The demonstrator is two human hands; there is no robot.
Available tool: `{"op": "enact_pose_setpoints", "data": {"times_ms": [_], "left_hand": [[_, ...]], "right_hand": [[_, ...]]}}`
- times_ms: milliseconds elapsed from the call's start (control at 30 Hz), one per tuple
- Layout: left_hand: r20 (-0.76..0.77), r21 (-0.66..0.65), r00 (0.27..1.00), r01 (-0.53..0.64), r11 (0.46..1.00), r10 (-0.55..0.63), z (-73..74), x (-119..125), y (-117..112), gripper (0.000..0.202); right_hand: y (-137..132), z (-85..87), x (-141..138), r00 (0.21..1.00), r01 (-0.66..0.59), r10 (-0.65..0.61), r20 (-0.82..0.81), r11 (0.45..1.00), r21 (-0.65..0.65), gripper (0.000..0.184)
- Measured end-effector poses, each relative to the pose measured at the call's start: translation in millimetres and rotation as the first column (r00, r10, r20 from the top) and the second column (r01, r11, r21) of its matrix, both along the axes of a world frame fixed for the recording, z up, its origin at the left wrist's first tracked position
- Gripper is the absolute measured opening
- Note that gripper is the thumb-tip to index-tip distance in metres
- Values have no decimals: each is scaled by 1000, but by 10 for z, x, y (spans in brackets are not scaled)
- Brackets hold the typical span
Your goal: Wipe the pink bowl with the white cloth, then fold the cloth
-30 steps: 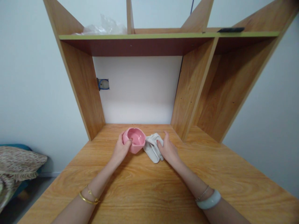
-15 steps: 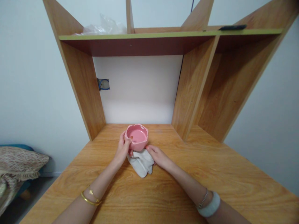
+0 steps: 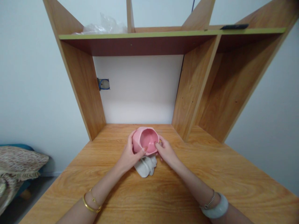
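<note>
Between my two hands is a pink bowl [image 3: 137, 140] with faceted sides and a thick rim, shaped much like an ashtray. It is tilted, its hollow facing me and turned to the right. My left hand [image 3: 132, 152] grips the left side, thumb on the lower rim and fingers around the outer wall. On the right, my right hand [image 3: 165, 151] pinches the rim, its thumb just inside the hollow and its other fingers mostly hidden behind. A crumpled pale grey cloth [image 3: 145, 168] shows below the bowl; its upper part is hidden, and I cannot tell whether fingers hold it.
The wooden desk [image 3: 149, 199] extends around my hands. Behind it rise a shelf divider [image 3: 195, 93] and an upper shelf [image 3: 140, 35] bearing clear plastic wrapping [image 3: 102, 26] and a dark flat object [image 3: 234, 27]. A patterned woven cover [image 3: 21, 161] lies at the lower left.
The bowl has tilted and turned, moving slightly right. My right hand has risen from the cloth to the bowl's right rim. My left hand has shifted its grip around the left side.
</note>
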State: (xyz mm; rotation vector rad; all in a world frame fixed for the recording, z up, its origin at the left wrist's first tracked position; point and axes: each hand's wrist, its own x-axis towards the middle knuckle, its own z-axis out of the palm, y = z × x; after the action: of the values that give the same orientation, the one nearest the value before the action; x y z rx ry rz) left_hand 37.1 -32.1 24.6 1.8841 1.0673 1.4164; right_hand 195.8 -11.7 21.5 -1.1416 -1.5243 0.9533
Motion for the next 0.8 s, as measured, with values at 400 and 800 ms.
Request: {"op": "enact_pose_setpoints", "data": {"times_ms": [400, 800], "left_hand": [[-449, 251, 872, -86, 964, 195, -77, -177, 130, 30], [-594, 170, 756, -215, 962, 274, -126, -284, 242, 30]], "right_hand": [[433, -81, 714, 868, 361, -443, 223, 873, 328, 50], [435, -75, 1152, 520, 627, -530, 670, 769, 122, 46]]}}
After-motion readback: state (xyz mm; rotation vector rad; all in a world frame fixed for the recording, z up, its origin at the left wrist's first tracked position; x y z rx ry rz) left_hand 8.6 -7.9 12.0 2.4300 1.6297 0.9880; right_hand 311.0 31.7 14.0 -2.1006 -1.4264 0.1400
